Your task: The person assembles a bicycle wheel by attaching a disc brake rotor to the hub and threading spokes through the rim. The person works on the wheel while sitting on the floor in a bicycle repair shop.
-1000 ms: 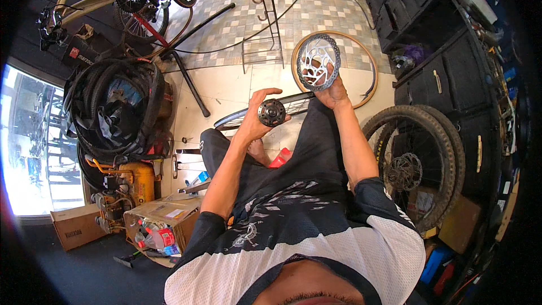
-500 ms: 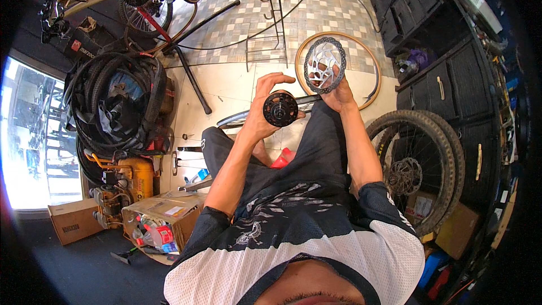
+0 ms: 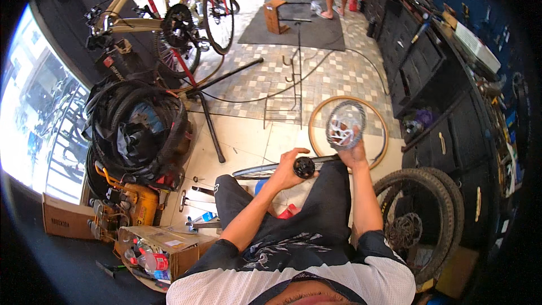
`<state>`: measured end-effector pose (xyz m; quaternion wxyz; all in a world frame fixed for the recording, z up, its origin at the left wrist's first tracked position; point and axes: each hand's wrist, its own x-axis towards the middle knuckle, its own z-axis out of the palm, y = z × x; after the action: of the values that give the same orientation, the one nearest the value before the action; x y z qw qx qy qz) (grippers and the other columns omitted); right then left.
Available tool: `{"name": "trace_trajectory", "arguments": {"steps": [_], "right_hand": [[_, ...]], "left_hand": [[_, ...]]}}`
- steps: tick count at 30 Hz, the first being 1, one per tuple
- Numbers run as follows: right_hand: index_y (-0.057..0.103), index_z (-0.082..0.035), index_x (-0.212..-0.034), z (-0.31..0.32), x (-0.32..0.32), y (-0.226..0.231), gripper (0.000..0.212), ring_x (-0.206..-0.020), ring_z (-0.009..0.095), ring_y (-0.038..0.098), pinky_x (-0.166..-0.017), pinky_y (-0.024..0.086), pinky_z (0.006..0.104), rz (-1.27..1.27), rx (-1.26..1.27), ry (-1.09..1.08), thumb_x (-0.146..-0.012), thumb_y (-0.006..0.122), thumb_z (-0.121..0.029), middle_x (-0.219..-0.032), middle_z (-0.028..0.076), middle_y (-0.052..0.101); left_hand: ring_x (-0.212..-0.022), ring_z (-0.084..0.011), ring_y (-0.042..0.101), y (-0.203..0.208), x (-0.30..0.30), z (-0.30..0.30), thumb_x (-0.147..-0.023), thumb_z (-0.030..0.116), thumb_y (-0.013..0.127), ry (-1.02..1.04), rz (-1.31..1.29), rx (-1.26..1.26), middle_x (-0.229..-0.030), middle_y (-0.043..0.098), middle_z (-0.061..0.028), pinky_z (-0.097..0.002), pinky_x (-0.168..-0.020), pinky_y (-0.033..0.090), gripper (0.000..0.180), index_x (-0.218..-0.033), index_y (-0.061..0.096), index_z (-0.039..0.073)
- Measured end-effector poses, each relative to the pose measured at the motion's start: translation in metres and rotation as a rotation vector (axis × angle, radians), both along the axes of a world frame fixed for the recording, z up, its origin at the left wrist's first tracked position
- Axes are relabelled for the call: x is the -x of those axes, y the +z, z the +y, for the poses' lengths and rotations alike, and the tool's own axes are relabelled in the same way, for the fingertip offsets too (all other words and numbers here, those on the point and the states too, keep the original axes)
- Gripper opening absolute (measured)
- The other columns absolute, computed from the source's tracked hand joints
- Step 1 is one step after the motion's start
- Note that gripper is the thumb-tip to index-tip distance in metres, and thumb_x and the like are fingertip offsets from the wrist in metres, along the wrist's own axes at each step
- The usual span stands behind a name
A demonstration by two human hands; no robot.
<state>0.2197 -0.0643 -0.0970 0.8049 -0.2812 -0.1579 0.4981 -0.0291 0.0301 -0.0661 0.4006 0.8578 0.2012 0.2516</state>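
Left hand [image 3: 285,174] dropped lower since before, fingers clamped on black hub [image 3: 304,167]; right hand [image 3: 353,155] fingers still pinched silver disc [image 3: 345,125] above them; parts now further apart

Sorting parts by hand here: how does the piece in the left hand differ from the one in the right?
The left hand grips a small black round part, compact and dark. The right hand holds up a silver disc, much wider, flat, with cut-out openings. The disc is raised higher. Both are round.
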Motion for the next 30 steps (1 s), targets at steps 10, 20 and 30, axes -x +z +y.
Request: {"name": "trace_trajectory", "arguments": {"steps": [10, 20, 30], "right_hand": [[0.047, -0.009, -0.15, -0.089, -0.101, 0.065, 0.067, -0.125, 0.025, 0.058, -0.11, 0.043, 0.0411, -0.228, -0.074, -0.515, -0.104, 0.052, -0.056, -0.146, 0.009, 0.057], [0.055, -0.004, -0.146, -0.287, -0.113, 0.238, 0.065, -0.106, 0.019, 0.064, -0.094, 0.053, 0.0331, -1.163, 0.781, -1.28, -0.092, 0.078, -0.032, -0.119, 0.01, 0.068], [0.06, -0.006, -0.142, -0.501, -0.077, 0.329, 0.09, -0.121, 0.037, 0.059, -0.1, 0.049, 0.0488, -1.401, 2.215, -1.781, -0.078, 0.073, -0.068, -0.13, 0.02, 0.063]], "left_hand": [[-0.125, -0.0427, 0.049, 0.002, -0.006, -0.008, -0.071, 0.047, 0.092, -0.028, 0.151, 0.008, -0.125, 0.063, -0.017, -0.0497, -0.11, 0.039, 0.077, -0.131, 0.059, 0.011], [-0.099, -0.0375, 0.066, -0.028, -0.038, 0.029, -0.067, 0.035, 0.094, 0.028, 0.185, -0.049, -0.102, 0.071, -0.0181, -0.0454, -0.094, 0.05, 0.06, -0.113, 0.069, 0.005], [-0.085, -0.0357, 0.069, -0.023, -0.092, 0.06, -0.073, 0.024, 0.09, -0.105, 0.061, -0.034, -0.093, 0.072, -0.019, -0.044, -0.082, 0.053, 0.045, -0.105, 0.07, -0.001]]}}
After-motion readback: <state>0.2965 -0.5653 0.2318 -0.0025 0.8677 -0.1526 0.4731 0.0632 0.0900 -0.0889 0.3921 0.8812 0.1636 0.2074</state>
